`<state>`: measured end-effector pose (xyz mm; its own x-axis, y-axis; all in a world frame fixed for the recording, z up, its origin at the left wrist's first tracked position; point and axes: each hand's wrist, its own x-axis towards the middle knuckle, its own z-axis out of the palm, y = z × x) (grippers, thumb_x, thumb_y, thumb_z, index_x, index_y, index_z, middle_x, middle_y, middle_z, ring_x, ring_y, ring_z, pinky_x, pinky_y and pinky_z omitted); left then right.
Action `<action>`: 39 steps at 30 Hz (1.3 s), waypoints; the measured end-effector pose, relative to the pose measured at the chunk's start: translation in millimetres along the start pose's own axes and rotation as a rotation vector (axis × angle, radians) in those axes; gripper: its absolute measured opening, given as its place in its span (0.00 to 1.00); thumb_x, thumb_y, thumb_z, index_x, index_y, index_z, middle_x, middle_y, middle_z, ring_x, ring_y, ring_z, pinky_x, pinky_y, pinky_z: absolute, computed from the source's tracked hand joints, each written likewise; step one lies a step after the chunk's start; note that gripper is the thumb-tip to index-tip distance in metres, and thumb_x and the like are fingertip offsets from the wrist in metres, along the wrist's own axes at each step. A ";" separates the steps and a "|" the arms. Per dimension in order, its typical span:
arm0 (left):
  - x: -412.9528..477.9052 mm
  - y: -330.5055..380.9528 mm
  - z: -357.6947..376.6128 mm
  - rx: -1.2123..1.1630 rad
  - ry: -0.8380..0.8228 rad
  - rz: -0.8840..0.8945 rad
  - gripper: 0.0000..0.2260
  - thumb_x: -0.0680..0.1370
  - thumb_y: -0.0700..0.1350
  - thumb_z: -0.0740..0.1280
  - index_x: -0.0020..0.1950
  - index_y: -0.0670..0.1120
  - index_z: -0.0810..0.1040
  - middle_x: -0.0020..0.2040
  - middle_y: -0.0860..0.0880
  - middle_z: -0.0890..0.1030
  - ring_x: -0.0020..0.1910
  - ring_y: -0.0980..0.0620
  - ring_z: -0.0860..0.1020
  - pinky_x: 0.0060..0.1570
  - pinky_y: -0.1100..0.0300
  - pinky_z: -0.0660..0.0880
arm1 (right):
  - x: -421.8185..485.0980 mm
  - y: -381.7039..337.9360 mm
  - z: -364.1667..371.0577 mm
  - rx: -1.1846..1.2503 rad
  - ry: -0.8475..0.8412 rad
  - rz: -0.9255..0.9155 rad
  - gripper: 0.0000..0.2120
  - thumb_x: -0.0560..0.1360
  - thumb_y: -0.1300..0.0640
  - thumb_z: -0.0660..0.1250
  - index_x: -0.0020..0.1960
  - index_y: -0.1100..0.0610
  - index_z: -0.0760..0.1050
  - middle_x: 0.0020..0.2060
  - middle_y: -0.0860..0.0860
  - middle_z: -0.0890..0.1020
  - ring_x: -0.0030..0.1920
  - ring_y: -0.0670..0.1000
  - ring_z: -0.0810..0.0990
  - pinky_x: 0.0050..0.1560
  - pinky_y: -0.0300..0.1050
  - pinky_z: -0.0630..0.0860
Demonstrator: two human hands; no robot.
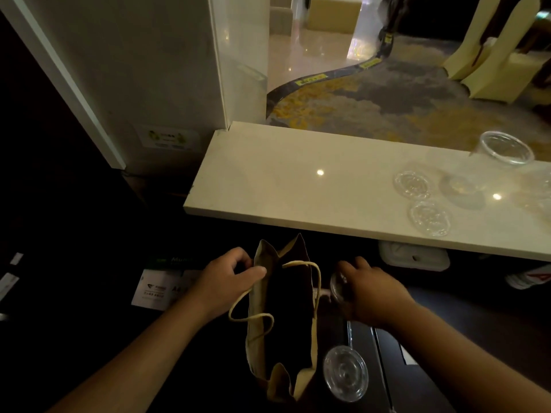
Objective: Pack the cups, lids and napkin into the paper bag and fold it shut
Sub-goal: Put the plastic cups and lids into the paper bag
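A brown paper bag [256,329] with rope handles stands open below the counter, its inside dark. My left hand [226,278] pinches the bag's left rim and holds the mouth apart. My right hand [369,290] grips a clear plastic cup [338,289] on its side just right of the bag's mouth. Another clear cup [346,372] stands on the dark surface by the bag's right wall. On the pale counter [283,186] rest two clear lids [413,184] [430,219] and a clear cup [489,165]. I see no napkin.
A white pillar [167,84] rises at the counter's left end. White printed sheets [155,289] lie left of the bag on the dark surface. A white object [414,257] sits under the counter edge. Patterned carpet and cream chairs [492,55] lie beyond.
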<state>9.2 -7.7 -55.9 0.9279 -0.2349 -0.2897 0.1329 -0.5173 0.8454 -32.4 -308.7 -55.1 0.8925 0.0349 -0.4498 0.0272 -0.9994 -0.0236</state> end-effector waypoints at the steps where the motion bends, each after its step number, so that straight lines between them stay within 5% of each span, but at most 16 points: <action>1: -0.2 -1.1 -0.3 -0.040 -0.015 -0.012 0.13 0.77 0.53 0.73 0.41 0.46 0.75 0.33 0.51 0.75 0.33 0.56 0.73 0.36 0.55 0.70 | -9.9 -2.5 -15.4 -0.009 0.011 -0.015 0.44 0.65 0.35 0.72 0.75 0.42 0.57 0.63 0.50 0.71 0.56 0.56 0.79 0.46 0.49 0.81; 8: -7.1 0.7 0.5 -0.193 -0.062 -0.048 0.22 0.68 0.63 0.71 0.42 0.44 0.74 0.32 0.51 0.73 0.32 0.53 0.73 0.34 0.54 0.69 | -86.3 -29.2 -139.0 -0.036 0.065 -0.172 0.44 0.63 0.30 0.72 0.74 0.35 0.55 0.64 0.40 0.70 0.55 0.46 0.79 0.48 0.44 0.82; 15: -4.2 -3.8 1.6 -0.301 -0.075 -0.076 0.15 0.66 0.63 0.73 0.33 0.55 0.74 0.29 0.54 0.73 0.31 0.52 0.73 0.33 0.53 0.68 | -130.8 -75.6 -208.8 0.009 0.140 -0.345 0.45 0.60 0.28 0.72 0.72 0.32 0.57 0.60 0.37 0.71 0.52 0.45 0.79 0.49 0.42 0.82; 18: -4.2 -5.8 1.4 -0.260 -0.060 -0.061 0.20 0.65 0.65 0.74 0.38 0.49 0.76 0.31 0.52 0.78 0.32 0.52 0.77 0.34 0.51 0.74 | -135.1 -99.9 -214.8 0.026 0.135 -0.433 0.45 0.60 0.31 0.75 0.71 0.32 0.57 0.60 0.37 0.71 0.54 0.44 0.78 0.49 0.43 0.81; 21: -1.2 -9.6 2.9 -0.262 -0.095 -0.071 0.25 0.69 0.67 0.75 0.49 0.47 0.81 0.45 0.44 0.86 0.47 0.41 0.85 0.51 0.40 0.83 | -128.6 -118.4 -207.7 0.033 0.098 -0.493 0.45 0.60 0.34 0.76 0.71 0.33 0.57 0.59 0.38 0.70 0.55 0.44 0.77 0.50 0.44 0.81; 25: -7.0 -2.2 1.2 -0.264 -0.086 -0.055 0.27 0.67 0.67 0.74 0.48 0.45 0.79 0.42 0.38 0.84 0.40 0.39 0.82 0.42 0.43 0.79 | -111.7 -124.3 -187.9 0.012 0.005 -0.498 0.46 0.62 0.37 0.78 0.72 0.36 0.57 0.62 0.42 0.71 0.57 0.47 0.77 0.52 0.45 0.81; 29: -4.9 -5.8 1.8 -0.202 -0.084 -0.076 0.13 0.78 0.55 0.72 0.42 0.47 0.76 0.28 0.51 0.76 0.28 0.53 0.75 0.28 0.56 0.72 | -100.4 -114.5 -171.1 -0.025 -0.045 -0.427 0.49 0.63 0.38 0.79 0.75 0.38 0.55 0.66 0.44 0.69 0.61 0.50 0.75 0.57 0.49 0.80; 39: -10.3 -0.3 3.2 -0.205 -0.084 -0.067 0.10 0.79 0.50 0.72 0.44 0.45 0.77 0.29 0.53 0.78 0.28 0.58 0.77 0.29 0.60 0.75 | -89.9 -109.6 -157.6 -0.135 0.072 -0.318 0.46 0.64 0.38 0.76 0.75 0.42 0.55 0.63 0.48 0.69 0.61 0.52 0.73 0.53 0.49 0.80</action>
<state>-1.5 -7.7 -54.6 0.8836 -0.2779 -0.3769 0.2687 -0.3584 0.8941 -44.6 -203.7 128.7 0.8589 0.3488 -0.3750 0.3642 -0.9308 -0.0317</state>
